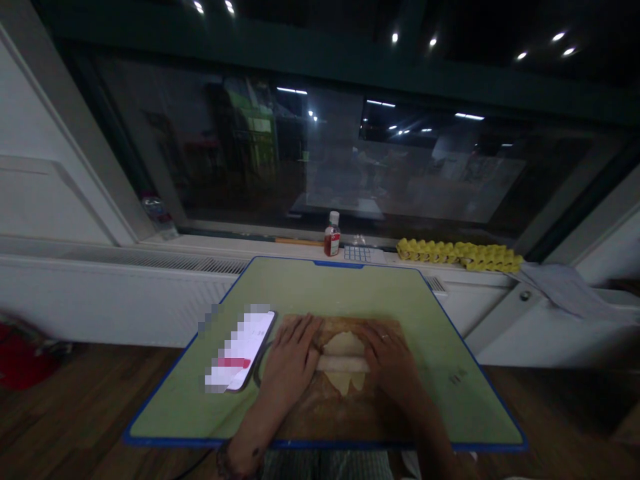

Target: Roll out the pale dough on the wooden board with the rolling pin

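Note:
A pale rolling pin (343,363) lies crosswise over a thin, ragged-edged sheet of dough (345,343). Under them is a brown wooden board (345,417). My left hand (293,353) rests palm down over the pin's left end, its fingers stretched forward across the board. Over the right end lies my right hand (390,357), also palm down with fingers extended, a ring on one of them. Both palms hide the pin's ends, and the dough shows between the hands. A phone (247,353) with a lit screen, partly pixelated, sits left of my left hand.
The board rests on a green table (345,287) with a blue rim. Behind it, the windowsill holds a bottle of reddish liquid (332,237), a yellow egg carton (455,253) and a checked card (357,254). A radiator (125,293) stands at left; a red object (25,357) lies on the floor.

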The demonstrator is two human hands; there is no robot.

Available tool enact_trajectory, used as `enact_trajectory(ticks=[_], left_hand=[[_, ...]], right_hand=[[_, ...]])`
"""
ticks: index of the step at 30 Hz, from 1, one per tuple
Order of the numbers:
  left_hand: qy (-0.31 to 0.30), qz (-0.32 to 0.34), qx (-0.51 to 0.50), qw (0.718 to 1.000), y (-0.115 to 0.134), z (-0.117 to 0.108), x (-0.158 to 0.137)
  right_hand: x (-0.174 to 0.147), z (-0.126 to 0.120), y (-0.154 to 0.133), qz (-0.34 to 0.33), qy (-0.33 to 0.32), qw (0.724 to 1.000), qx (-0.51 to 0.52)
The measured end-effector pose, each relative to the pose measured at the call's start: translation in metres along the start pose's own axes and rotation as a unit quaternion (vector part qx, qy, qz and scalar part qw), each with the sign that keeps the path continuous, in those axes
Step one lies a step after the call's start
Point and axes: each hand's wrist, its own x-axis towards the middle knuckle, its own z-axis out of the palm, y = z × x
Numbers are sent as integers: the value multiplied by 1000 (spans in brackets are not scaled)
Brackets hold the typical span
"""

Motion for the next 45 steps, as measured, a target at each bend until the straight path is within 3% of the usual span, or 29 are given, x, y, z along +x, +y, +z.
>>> enact_trajectory(ticks=[7, 12, 20, 24, 31, 35, 40, 45], left_hand=[[105, 53, 26, 993, 5, 9, -43], [115, 62, 28, 991, 11, 4, -61], [63, 29, -4, 998, -1, 7, -11], [53, 7, 12, 999, 0, 7, 1], [93, 62, 21, 994, 9, 0, -50], [96, 77, 24, 992, 11, -3, -68], [68, 64, 4, 996, 6, 2, -40], [46, 6, 7, 999, 0, 5, -1]], right_hand=[[-34, -8, -17, 27, 7, 999, -41], [-53, -8, -24, 43, -9, 997, -63], [-9, -14, -22, 61, -37, 990, -120], [-5, -9, -20, 53, -31, 989, -137], [-51, -2, -26, 53, 10, 991, -119], [-67, -1, -26, 39, -4, 995, -91], [-43, -3, -24, 56, 7, 994, -89], [-9, -1, -18, 48, 34, 993, -100]])
